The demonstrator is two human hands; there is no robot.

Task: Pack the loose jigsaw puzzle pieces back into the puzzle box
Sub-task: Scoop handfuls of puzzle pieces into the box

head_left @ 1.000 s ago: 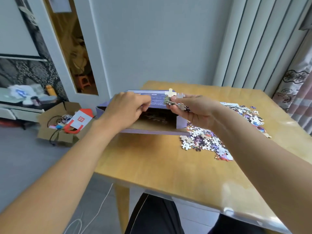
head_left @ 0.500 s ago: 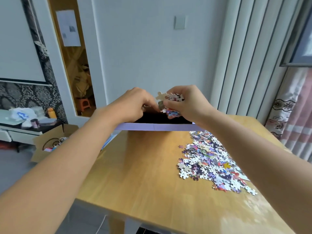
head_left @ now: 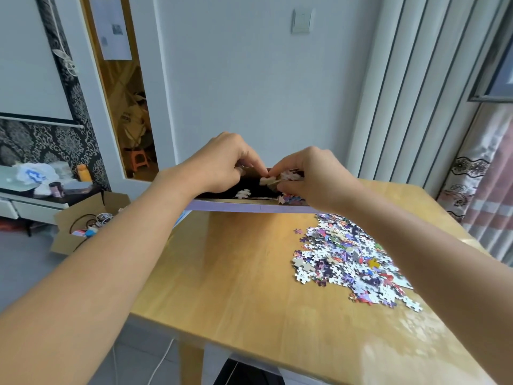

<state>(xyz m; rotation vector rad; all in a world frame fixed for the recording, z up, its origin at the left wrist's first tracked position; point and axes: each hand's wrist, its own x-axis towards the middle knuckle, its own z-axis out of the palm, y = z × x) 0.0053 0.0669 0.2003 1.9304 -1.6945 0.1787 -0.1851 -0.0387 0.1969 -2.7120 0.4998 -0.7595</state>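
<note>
Right hand (head_left: 313,176) pinches a clump of loose jigsaw pieces (head_left: 288,177) over the lilac cardboard puzzle box (head_left: 249,208) at the worktop's far edge; left hand (head_left: 222,162) grips the box flap, evidently holding it open. Main pile (head_left: 352,257) remains at right edge.

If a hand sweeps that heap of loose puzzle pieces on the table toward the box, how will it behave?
The pile of puzzle pieces is many small flat separate pieces, so it would likely scatter rather than move as one. Each looks thin and light, probably sliding easily on the glossy table. Stragglers at the edge may get left behind.
</note>
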